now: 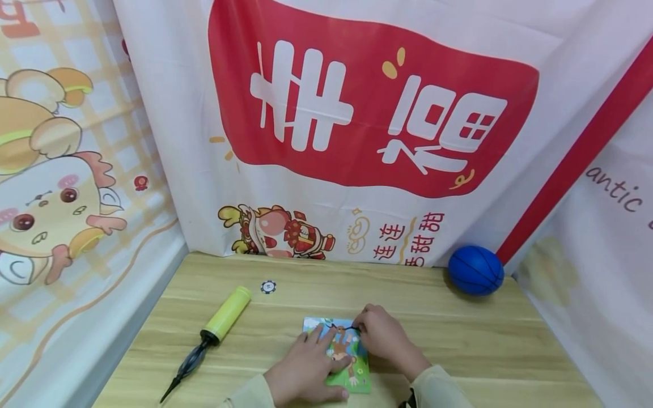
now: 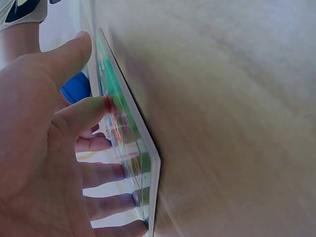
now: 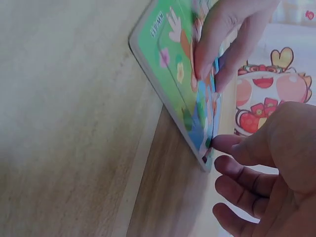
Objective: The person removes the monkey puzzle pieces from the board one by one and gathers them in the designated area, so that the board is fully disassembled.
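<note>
A thin picture puzzle (image 1: 361,383) with a monkey on a green and blue ground lies flat on the table. My left hand (image 1: 305,369) rests across its left side, fingers spread and tips pressing on the picture, as the left wrist view (image 2: 44,128) also shows. At the far right corner, my right hand (image 1: 385,335) pinches at a puzzle piece with thumb and index finger; a dark gap (image 3: 205,159) shows beside it. The other right fingers curl loosely off the board. Most of the pinched piece is hidden by the fingertips.
A yellow hand pump (image 1: 228,315) with a black nozzle lies to the left. Behind it sits a small round chip (image 1: 268,287). A blue ball (image 1: 476,270) stands at the back right corner. Printed cloths (image 1: 372,113) hang behind and beside the wooden table (image 1: 459,340).
</note>
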The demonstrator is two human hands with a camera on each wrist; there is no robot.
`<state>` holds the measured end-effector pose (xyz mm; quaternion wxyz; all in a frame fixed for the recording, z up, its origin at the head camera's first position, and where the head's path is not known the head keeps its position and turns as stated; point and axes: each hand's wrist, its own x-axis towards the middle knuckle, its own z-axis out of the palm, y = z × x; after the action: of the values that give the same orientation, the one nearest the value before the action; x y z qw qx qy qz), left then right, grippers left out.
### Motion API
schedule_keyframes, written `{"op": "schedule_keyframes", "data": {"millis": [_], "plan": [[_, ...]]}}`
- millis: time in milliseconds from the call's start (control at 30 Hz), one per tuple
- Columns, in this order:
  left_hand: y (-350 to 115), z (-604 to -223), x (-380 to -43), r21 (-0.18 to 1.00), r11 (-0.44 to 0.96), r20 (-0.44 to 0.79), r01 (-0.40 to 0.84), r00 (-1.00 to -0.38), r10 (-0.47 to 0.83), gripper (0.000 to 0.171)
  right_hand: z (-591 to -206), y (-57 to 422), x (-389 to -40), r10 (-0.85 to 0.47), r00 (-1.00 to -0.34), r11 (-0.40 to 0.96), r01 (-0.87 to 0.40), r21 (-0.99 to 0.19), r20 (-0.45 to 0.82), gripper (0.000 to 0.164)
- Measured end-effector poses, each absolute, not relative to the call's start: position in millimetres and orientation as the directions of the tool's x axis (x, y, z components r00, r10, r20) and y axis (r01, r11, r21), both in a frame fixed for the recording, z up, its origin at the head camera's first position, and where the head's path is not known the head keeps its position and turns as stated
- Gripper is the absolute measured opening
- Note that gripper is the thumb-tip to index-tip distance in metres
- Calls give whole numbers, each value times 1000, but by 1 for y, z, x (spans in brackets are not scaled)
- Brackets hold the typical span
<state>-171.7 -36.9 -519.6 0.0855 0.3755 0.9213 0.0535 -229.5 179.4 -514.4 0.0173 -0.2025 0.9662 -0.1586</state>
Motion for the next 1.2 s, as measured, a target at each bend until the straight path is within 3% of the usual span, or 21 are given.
{"op": "schedule_keyframes", "data": {"millis": [533, 833, 1000, 1200], "plan": [[-31, -520, -172, 189, 714, -126, 674, -705, 698, 67, -514, 183, -232, -327, -943, 873, -324, -366, 57, 20], [-34, -522, -172, 186, 712, -81, 677, -712, 698, 67, -514, 187, -230, -352, -932, 844, -356, -402, 86, 17], [-35, -522, -172, 188, 710, -80, 678, -710, 700, 67, -514, 187, -227, -349, -933, 795, -344, -500, 87, 7], [-35, -523, -171, 194, 725, -67, 661, -728, 682, 70, -519, 199, -231, -304, -949, 643, -269, -716, 84, 11]]}}
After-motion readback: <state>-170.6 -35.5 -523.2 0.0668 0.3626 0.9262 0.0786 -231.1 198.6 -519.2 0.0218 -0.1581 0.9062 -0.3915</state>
